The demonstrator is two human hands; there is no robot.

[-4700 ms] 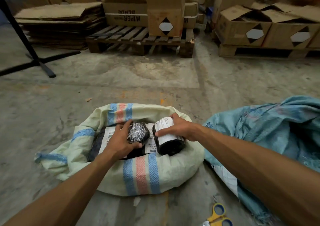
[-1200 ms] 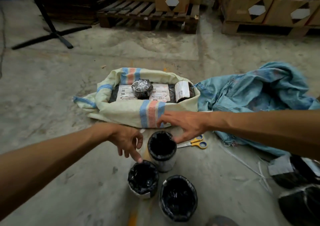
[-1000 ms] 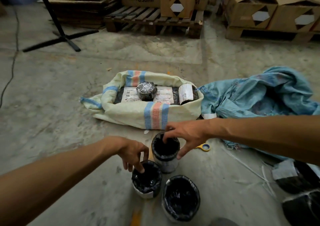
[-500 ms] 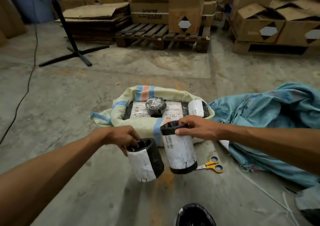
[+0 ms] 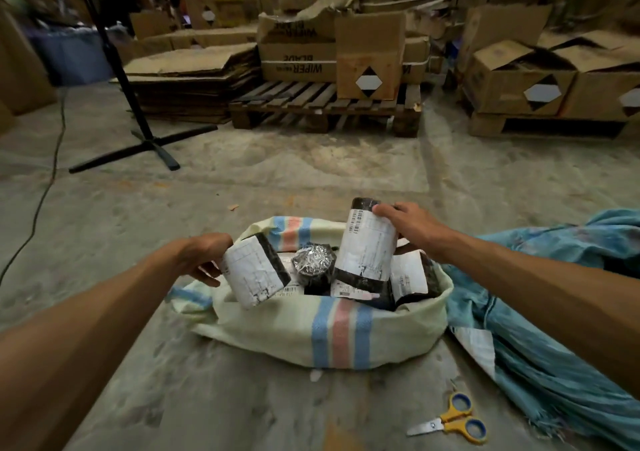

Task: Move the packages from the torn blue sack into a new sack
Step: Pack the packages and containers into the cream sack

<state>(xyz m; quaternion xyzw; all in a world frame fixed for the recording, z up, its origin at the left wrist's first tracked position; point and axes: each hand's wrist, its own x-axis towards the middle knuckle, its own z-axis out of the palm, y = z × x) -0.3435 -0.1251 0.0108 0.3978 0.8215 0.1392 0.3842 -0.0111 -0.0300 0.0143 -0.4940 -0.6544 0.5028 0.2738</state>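
Scissors (image 5: 453, 420) on floor at 5 o'clock, near edge of frame, apart from everything. New sack (image 5: 341, 336) (cream w/ blue-pink stripes) sits center, mouth rolled open. L hand (image 5: 204, 255) at 9 o'clock of sack mouth, fingers curled round short pkg (image 5: 254, 272), black wrap w/ white label, tilted over near-left rim. R hand (image 5: 407, 223) at 1 o'clock grips top of tall pkg (image 5: 367, 242), roughly upright, above sack contents. Inside already: foil-topped roll (image 5: 313, 263) btwn the two held pkgs, another labelled roll (image 5: 410, 279) at right, flat labelled parcels under. Torn blue sack (image 5: 540, 312) slumped at 3 o'clock, touching new sack's right side.

Risks (judgement): short pkg overhangs the rim, so letting go early could drop it outside; tall pkg set on the uneven pile may topple or roll; soft rim could fold in.
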